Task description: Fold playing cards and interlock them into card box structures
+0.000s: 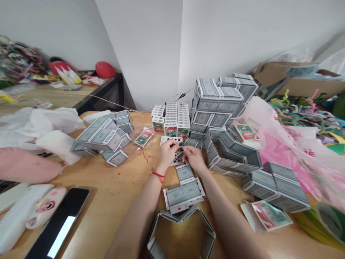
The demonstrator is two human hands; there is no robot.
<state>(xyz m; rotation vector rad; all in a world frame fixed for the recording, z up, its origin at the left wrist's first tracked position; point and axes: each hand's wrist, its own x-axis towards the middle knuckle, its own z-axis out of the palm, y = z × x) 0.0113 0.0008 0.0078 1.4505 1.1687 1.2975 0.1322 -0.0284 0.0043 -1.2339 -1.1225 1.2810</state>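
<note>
My left hand [167, 151] and my right hand [192, 157] meet over the middle of the wooden table [113, 194], both pinched on a playing card [176, 158] held between them. A red string is tied round my left wrist. Just nearer to me lie folded grey-backed card pieces [183, 192], and nearer still an open ring of joined cards [181, 233]. A face-up card [168, 139] lies right behind my hands.
Rows of card decks [172, 118] stand at the back. A tall stack of folded card blocks [219, 100] and card rings [231, 151] lie right, another pile [105, 138] left. A phone [60, 223] lies near left. Pink plastic bags [291, 147] are right.
</note>
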